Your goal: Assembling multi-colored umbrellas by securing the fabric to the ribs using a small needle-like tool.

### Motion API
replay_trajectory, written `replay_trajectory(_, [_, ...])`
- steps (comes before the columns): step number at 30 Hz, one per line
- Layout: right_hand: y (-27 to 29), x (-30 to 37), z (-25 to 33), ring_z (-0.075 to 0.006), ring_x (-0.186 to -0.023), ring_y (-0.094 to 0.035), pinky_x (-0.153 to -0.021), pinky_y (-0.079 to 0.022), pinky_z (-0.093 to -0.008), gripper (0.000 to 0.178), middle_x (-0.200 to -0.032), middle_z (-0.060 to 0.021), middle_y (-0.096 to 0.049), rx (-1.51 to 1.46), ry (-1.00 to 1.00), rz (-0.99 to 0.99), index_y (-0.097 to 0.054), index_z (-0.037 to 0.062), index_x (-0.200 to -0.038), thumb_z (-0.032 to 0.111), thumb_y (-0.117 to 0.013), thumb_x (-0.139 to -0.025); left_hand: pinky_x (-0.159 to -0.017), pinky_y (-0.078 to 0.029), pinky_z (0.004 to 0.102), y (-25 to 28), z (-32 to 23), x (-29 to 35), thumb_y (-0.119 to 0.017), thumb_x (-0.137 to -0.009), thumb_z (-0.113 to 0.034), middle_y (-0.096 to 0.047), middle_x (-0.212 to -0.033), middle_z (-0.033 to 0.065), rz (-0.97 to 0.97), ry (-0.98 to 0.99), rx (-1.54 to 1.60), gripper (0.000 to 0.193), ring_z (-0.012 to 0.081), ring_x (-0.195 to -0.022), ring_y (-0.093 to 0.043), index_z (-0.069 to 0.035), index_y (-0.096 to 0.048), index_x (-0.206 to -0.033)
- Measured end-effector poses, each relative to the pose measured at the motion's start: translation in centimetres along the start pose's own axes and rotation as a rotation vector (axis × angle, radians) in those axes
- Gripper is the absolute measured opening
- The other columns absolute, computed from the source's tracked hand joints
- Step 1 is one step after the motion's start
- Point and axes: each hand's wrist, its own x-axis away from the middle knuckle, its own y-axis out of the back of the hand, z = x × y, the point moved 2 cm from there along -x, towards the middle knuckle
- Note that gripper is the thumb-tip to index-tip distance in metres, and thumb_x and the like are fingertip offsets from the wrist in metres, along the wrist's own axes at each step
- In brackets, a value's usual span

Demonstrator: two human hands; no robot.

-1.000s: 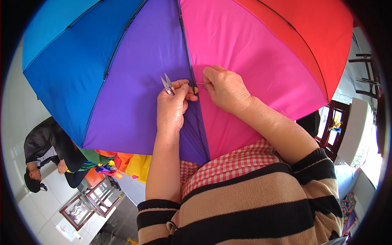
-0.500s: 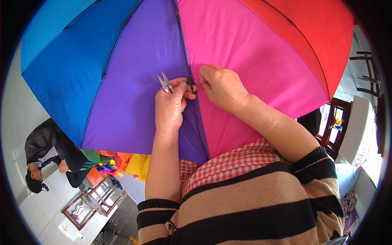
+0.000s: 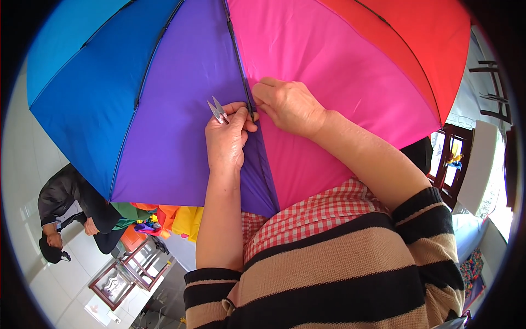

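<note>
the dark rib (image 3: pixel 239 60) of the open umbrella (image 3: pixel 181 82) runs down the seam between the purple and pink panels, its long axis going from the top of the view toward the person's chest. both hands meet on it at about the same spot. the left hand (image 3: pixel 226 140) comes from the purple side, thumb and forefinger pinched on the rib, with small metal snips (image 3: pixel 217 109) tucked in the same hand, tips pointing up and to the left, away from the rib. the right hand (image 3: pixel 289 106) comes from the pink side, fingertips closed narrowly on the seam; what they pinch is too small to tell. no container is near the hands. lower left, another person (image 3: pixel 66 205) bends over the floor beside bright fabric (image 3: pixel 164 219) and a low wooden frame (image 3: pixel 123 274).
</note>
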Motion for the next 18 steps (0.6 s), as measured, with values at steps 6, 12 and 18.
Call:
replay_trajectory(6, [0.41, 0.84, 0.12, -0.0349, -0.074, -0.061, -0.062, -0.049, -0.0433, 0.011, -0.080, -0.0130, -0.057, 0.078, -0.153, -0.003, -0.051, 0.0034, -0.081, 0.002, -0.061, -0.077, -0.039, -0.030, 0.0167, 0.33, 0.18, -0.14, -0.059, -0.091, -0.004, -0.067, -0.078, 0.0127, 0.000, -0.002, -0.004, 0.010, 0.0080, -0.055, -0.057, 0.003, -0.062, -0.098])
replay_trajectory(12, [0.19, 0.60, 0.01, -0.0350, -0.074, -0.062, -0.061, -0.050, -0.0430, 0.011, -0.078, -0.0135, -0.057, 0.056, -0.199, -0.070, -0.050, 0.0036, -0.082, 0.002, -0.060, -0.077, -0.039, -0.030, 0.0166, 0.20, 0.08, -0.04, -0.059, -0.091, -0.004, -0.067, -0.080, 0.0133, 0.004, 0.001, -0.007, 0.011, 0.0081, -0.055, -0.057, 0.003, -0.062, -0.098])
replay_trajectory(18, [-0.45, 1.17, 0.80, -0.0351, -0.073, -0.061, -0.061, -0.050, -0.0431, 0.010, -0.078, -0.0133, -0.057, 0.070, -0.212, -0.012, -0.050, 0.0038, -0.082, 0.002, -0.059, -0.078, -0.039, -0.030, 0.0167, 0.29, 0.12, -0.19, -0.059, -0.091, -0.004, -0.066, -0.078, 0.0128, 0.004, -0.003, 0.009, 0.011, 0.0081, -0.054, -0.057, 0.003, -0.062, -0.098])
